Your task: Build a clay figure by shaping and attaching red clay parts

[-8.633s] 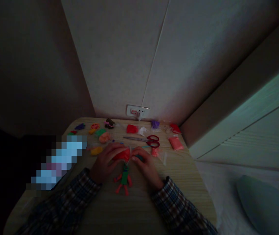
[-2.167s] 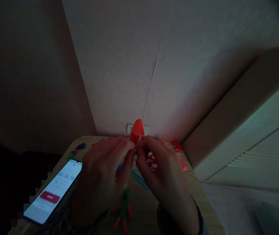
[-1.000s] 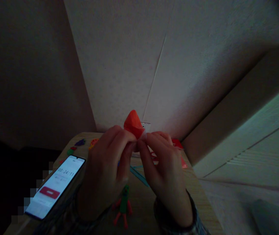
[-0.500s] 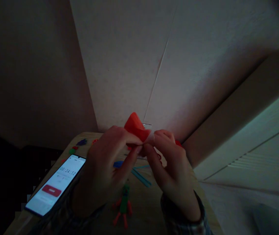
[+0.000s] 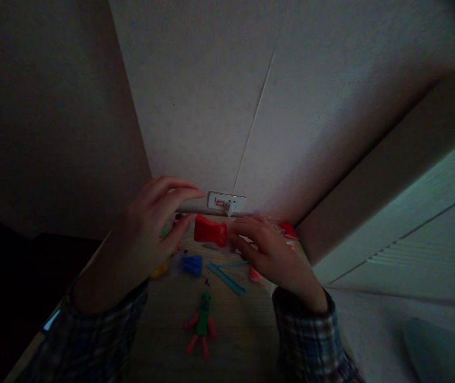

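A red lump of modelling clay (image 5: 210,231) in a clear plastic wrapper hangs over the back of the table. My right hand (image 5: 269,252) pinches the wrapper at its right end. On the other side my left hand (image 5: 148,234) is open, thumb and fingers spread apart, the thumb tip close to the packet's left edge; whether it touches I cannot tell. Below lie a wrapped blue clay piece (image 5: 191,265) and thin light-blue modelling tools (image 5: 227,279). Nearer to me rests a small clay figure (image 5: 203,319) with a green body and reddish arms and legs.
A yellow piece (image 5: 159,271) lies by my left wrist, a pinkish-red piece (image 5: 255,274) under my right hand. Behind the wooden table (image 5: 243,335) a wall socket (image 5: 226,203) holds a plug. A phone (image 5: 51,321) shows partly beside my left sleeve. Red packaging (image 5: 288,230) sits back right.
My left hand has let go of the red clay packet and moved left, its fingers spreading. The packet now lies sideways in my right hand. My left arm covers most of the phone.
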### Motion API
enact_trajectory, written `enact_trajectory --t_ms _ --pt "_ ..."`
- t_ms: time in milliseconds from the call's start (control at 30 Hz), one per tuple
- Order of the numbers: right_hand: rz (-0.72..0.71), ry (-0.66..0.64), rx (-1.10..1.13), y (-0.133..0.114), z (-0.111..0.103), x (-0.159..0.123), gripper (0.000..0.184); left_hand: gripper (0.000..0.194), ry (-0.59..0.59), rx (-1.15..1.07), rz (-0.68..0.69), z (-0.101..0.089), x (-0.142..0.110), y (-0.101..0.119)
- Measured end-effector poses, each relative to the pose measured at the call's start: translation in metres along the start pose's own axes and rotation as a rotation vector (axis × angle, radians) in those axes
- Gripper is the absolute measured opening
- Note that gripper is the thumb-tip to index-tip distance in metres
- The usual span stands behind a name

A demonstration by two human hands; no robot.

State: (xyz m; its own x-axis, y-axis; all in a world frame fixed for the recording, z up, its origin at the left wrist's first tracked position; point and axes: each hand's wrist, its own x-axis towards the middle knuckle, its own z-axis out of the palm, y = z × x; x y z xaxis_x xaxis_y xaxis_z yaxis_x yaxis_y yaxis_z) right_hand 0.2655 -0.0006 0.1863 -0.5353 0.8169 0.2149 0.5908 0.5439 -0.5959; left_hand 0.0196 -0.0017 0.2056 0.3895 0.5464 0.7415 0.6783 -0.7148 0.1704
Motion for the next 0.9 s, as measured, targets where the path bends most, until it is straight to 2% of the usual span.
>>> enact_trajectory --t_ms 67,167,300,433,600,667,800,900 --pt "0.105 -0.149 -0.017 0.024 0.011 0.009 0.015 0.021 -0.028 0.006 -0.031 -0.002 -0.001 -0.007" --pt "0.269 -0.319 -0.047 0.056 0.027 0.019 0.034 0.02 -0.054 0.0 -0.078 -0.006 -0.003 -0.014" --pt "0.454 -0.385 -0.141 0.075 0.036 0.019 0.038 0.021 -0.1 -0.024 -0.137 -0.007 -0.002 -0.016" --pt "0.517 -0.393 -0.209 0.077 0.032 0.014 0.037 0.023 -0.155 -0.048 -0.148 -0.007 -0.001 -0.013" --pt "0.414 -0.448 -0.173 0.068 0.038 0.012 0.039 0.022 -0.168 -0.084 -0.138 -0.005 0.0 -0.017" --pt "0.319 -0.548 -0.099 0.062 0.05 0.016 0.04 0.02 -0.161 -0.095 -0.133 -0.004 -0.001 -0.019" --pt "0.122 -0.875 0.097 0.061 0.077 0.032 0.038 0.019 -0.155 -0.108 -0.127 -0.003 -0.002 -0.02" --pt "0.031 -0.987 0.182 0.069 0.09 0.038 0.039 0.019 -0.154 -0.115 -0.128 -0.002 -0.002 -0.02"
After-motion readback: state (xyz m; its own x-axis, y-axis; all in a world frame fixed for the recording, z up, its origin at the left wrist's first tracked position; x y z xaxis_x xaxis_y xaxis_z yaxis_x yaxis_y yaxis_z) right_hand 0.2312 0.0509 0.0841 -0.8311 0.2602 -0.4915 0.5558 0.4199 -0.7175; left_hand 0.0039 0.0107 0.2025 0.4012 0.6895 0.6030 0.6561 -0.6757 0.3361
